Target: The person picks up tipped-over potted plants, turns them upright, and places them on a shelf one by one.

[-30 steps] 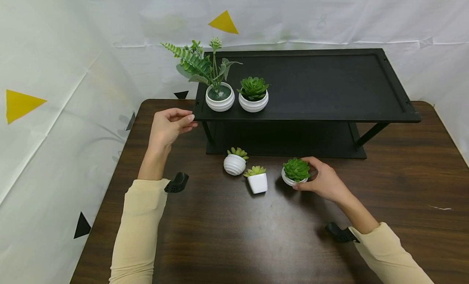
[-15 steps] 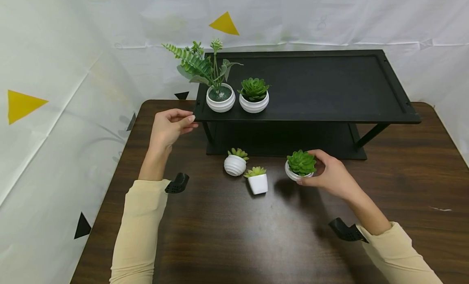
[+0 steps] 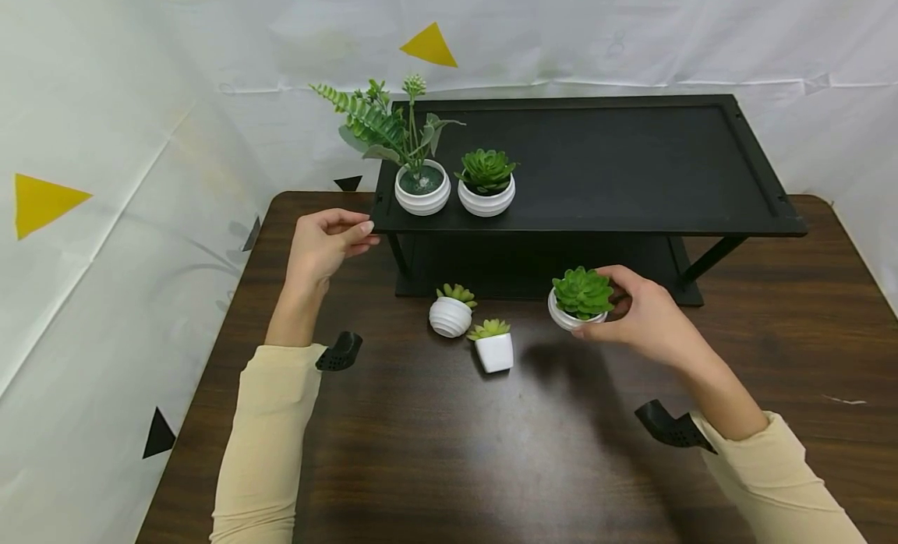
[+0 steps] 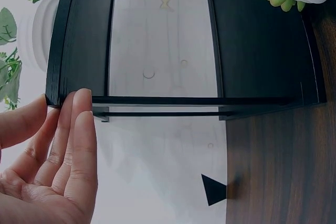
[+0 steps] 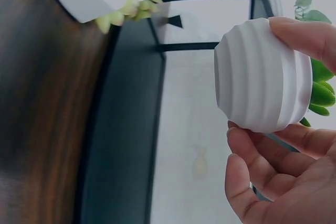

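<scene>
The right hand [image 3: 644, 316] grips a potted succulent [image 3: 579, 296] above the table [image 3: 421, 450], in front of the black shelf [image 3: 624, 162], while the left hand [image 3: 316, 244] pinches the shelf's near left corner. The potted succulent could slip if the fingertip hold loosens, or knock the shelf's edge if carried too low.

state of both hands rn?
Left hand: pinching the black shelf at the near left corner of its top board.
Right hand: holding a green potted succulent in the air.
</scene>
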Demonstrator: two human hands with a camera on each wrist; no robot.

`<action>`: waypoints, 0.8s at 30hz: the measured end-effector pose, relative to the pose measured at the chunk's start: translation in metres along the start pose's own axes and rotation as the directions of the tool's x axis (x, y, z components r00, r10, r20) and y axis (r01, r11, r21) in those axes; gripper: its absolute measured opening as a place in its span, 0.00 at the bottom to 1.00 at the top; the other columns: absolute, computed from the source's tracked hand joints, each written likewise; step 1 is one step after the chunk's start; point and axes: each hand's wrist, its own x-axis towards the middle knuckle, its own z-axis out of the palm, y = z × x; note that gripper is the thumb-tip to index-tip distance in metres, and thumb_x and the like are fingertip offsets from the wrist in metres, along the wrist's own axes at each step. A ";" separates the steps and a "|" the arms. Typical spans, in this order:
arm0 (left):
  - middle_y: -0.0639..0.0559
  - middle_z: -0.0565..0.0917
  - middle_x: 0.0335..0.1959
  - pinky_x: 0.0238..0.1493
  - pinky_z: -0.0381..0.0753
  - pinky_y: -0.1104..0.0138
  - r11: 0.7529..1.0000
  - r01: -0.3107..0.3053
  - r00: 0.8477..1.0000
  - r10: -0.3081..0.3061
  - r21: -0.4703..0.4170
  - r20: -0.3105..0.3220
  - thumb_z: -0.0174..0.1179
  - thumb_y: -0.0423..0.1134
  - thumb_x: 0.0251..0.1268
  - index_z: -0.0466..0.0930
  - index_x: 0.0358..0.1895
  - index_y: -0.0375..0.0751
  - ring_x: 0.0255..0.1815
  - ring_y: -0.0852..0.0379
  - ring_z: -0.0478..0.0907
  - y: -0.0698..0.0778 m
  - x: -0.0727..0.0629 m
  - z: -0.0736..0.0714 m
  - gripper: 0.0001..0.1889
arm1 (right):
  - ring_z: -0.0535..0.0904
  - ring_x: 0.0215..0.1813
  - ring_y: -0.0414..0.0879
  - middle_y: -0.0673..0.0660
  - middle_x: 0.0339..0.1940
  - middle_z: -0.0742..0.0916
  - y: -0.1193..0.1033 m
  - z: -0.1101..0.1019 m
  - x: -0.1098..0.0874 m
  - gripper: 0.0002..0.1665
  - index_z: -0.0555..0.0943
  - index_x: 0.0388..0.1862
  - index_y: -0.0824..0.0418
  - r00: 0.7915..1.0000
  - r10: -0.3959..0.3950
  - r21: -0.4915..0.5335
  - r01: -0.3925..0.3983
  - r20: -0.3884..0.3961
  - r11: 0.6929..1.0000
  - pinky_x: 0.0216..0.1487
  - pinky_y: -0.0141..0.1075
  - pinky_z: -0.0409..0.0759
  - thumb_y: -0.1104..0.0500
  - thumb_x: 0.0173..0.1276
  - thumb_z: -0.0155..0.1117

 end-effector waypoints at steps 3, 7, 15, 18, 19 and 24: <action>0.48 0.81 0.29 0.37 0.82 0.70 1.000 0.002 1.000 -0.002 0.002 0.001 0.60 0.30 0.59 0.77 0.45 0.24 0.28 0.59 0.82 0.000 0.000 0.000 0.13 | 0.75 0.37 0.49 0.61 0.42 0.76 -0.007 -0.005 0.002 0.45 0.65 0.61 0.66 1.000 0.003 -0.014 -0.003 -0.006 1.000 0.31 0.36 0.76 0.51 0.49 0.75; 0.50 0.81 0.29 0.37 0.82 0.70 1.000 0.004 1.000 -0.004 0.002 0.002 0.60 0.30 0.59 0.77 0.45 0.25 0.31 0.55 0.83 0.000 0.000 -0.001 0.12 | 0.75 0.38 0.50 0.60 0.42 0.76 -0.016 -0.011 0.004 0.44 0.66 0.61 0.65 1.000 -0.002 -0.028 0.001 -0.017 1.000 0.31 0.36 0.75 0.50 0.49 0.74; 0.48 0.80 0.30 0.37 0.82 0.69 1.000 0.006 1.000 -0.006 0.001 0.000 0.61 0.30 0.59 0.77 0.44 0.25 0.32 0.54 0.83 -0.001 0.000 0.000 0.13 | 0.75 0.39 0.51 0.60 0.41 0.76 -0.032 -0.025 0.011 0.42 0.67 0.59 0.65 0.998 -0.035 -0.051 0.033 -0.043 0.998 0.32 0.35 0.75 0.51 0.49 0.74; 0.48 0.80 0.31 0.38 0.82 0.69 1.000 0.014 1.000 -0.014 0.004 -0.001 0.61 0.31 0.59 0.77 0.44 0.25 0.33 0.53 0.83 0.000 0.000 0.000 0.13 | 0.76 0.39 0.51 0.60 0.41 0.76 -0.037 -0.030 0.012 0.42 0.68 0.59 0.64 0.999 -0.033 -0.044 0.031 -0.043 0.999 0.31 0.34 0.75 0.51 0.49 0.74; 0.48 0.80 0.31 0.38 0.82 0.68 1.000 0.016 1.000 -0.016 0.003 -0.001 0.61 0.31 0.59 0.77 0.44 0.25 0.33 0.53 0.83 0.000 0.000 0.000 0.13 | 0.76 0.39 0.51 0.59 0.42 0.77 -0.038 -0.032 0.013 0.41 0.68 0.59 0.63 0.999 -0.029 -0.043 0.027 -0.043 0.999 0.31 0.33 0.75 0.50 0.49 0.74; 0.48 0.80 0.31 0.40 0.82 0.67 1.000 0.011 1.000 -0.011 0.005 0.005 0.61 0.31 0.59 0.77 0.44 0.25 0.32 0.55 0.83 0.000 0.000 -0.001 0.13 | 0.76 0.39 0.50 0.59 0.43 0.76 -0.043 -0.039 0.015 0.42 0.68 0.60 0.63 0.999 -0.025 -0.030 0.023 -0.046 0.999 0.31 0.31 0.74 0.49 0.49 0.74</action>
